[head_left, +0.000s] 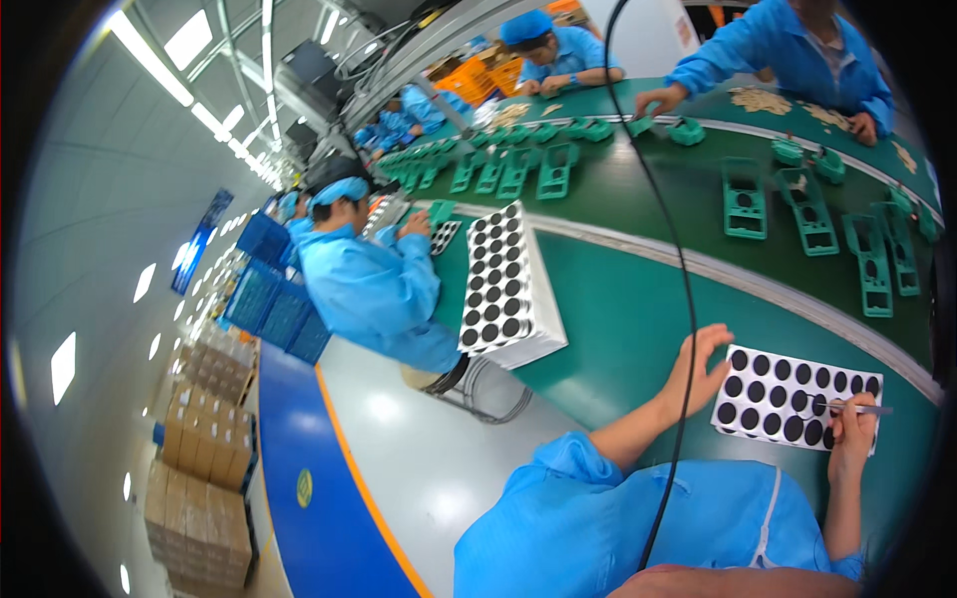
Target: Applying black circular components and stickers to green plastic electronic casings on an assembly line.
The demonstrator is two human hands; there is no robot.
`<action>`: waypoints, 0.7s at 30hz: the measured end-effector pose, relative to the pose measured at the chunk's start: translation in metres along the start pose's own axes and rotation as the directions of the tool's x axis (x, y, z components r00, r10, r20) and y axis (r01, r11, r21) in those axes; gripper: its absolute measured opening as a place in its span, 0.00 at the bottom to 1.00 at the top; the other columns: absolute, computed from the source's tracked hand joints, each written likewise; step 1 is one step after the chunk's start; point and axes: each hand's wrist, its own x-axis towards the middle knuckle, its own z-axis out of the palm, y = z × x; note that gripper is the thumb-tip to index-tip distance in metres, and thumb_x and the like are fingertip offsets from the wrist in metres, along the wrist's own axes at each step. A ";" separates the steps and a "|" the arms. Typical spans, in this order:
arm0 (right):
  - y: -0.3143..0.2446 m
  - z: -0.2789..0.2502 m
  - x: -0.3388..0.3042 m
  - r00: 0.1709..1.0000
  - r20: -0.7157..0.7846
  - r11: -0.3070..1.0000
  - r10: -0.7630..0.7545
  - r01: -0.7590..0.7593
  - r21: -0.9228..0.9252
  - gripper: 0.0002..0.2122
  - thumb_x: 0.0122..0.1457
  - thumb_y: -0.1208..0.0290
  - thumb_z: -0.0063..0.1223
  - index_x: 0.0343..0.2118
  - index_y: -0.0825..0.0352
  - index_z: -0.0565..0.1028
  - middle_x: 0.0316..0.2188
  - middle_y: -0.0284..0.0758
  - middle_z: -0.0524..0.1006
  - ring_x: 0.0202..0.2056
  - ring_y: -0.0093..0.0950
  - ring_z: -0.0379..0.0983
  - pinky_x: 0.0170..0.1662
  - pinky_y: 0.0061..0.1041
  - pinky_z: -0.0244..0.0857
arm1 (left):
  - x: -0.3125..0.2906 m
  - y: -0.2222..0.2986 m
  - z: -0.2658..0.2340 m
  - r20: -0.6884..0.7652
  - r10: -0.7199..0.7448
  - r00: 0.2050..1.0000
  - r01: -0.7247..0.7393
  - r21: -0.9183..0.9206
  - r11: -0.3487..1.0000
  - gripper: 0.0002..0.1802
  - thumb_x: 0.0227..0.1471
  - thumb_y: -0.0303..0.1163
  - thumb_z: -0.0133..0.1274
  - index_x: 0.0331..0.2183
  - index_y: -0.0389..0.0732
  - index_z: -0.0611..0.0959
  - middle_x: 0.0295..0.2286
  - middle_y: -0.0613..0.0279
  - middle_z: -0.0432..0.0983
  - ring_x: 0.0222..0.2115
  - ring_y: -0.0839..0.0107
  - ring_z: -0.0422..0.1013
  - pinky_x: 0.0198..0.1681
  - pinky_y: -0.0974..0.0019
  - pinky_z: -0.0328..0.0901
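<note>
Two hands on one white sheet of black dots — a slip could spoil it.

The sheet (797,399) lies flat near the front edge of the green table (618,319). The left hand (698,364) is spread wide, fingertips pressing the sheet's left edge. The right hand (852,424) is closed around thin tweezers (859,408), tip on a dot by the right edge. If the left hand lifts, I think the sheet may slide — and a hard poke could scratch or crumple a dot.
</note>
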 end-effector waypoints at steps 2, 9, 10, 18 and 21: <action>0.006 -0.006 0.001 0.999 -0.028 0.999 0.019 -0.018 0.041 0.03 0.60 0.73 0.43 0.30 0.63 0.64 0.24 0.30 0.71 0.17 0.11 0.56 0.26 0.08 0.58 | 0.007 -0.007 -0.020 -0.034 -0.468 0.883 0.335 -0.652 0.680 0.17 0.49 0.22 0.46 0.44 0.34 0.69 0.47 0.51 0.63 0.48 0.61 0.61 0.50 0.65 0.61; 0.020 -0.026 0.010 1.000 0.007 0.999 0.022 -0.022 0.039 0.03 0.60 0.72 0.43 0.32 0.64 0.64 0.27 0.31 0.70 0.18 0.10 0.56 0.26 0.07 0.57 | -0.022 -0.061 -0.122 -0.101 -0.722 0.684 -0.063 -0.995 0.079 0.17 0.52 0.26 0.43 0.44 0.29 0.66 0.48 0.48 0.62 0.46 0.60 0.65 0.47 0.61 0.65; 0.021 -0.028 0.011 1.000 0.003 0.999 0.025 -0.025 0.048 0.03 0.60 0.72 0.42 0.32 0.64 0.64 0.26 0.31 0.69 0.18 0.10 0.56 0.26 0.07 0.57 | -0.024 -0.058 -0.129 -0.122 -0.754 0.645 -0.096 -0.992 0.078 0.17 0.52 0.27 0.43 0.43 0.29 0.66 0.47 0.49 0.63 0.46 0.60 0.65 0.47 0.61 0.65; 0.017 -0.015 0.007 0.999 -0.036 0.999 0.015 -0.014 0.031 0.03 0.59 0.73 0.44 0.30 0.63 0.64 0.24 0.28 0.67 0.18 0.11 0.55 0.26 0.09 0.56 | -0.050 -0.077 -0.153 -0.430 -0.723 0.541 -0.276 -0.903 0.331 0.12 0.47 0.25 0.44 0.36 0.30 0.71 0.36 0.52 0.70 0.37 0.61 0.69 0.42 0.64 0.67; 0.011 -0.005 0.009 0.999 -0.020 0.999 0.048 -0.048 0.012 0.04 0.59 0.73 0.44 0.29 0.63 0.64 0.23 0.28 0.68 0.18 0.11 0.55 0.26 0.09 0.57 | -0.059 -0.070 -0.164 -0.540 -0.767 0.347 -0.307 -0.838 0.451 0.16 0.49 0.24 0.44 0.41 0.29 0.67 0.41 0.50 0.66 0.41 0.61 0.66 0.46 0.62 0.65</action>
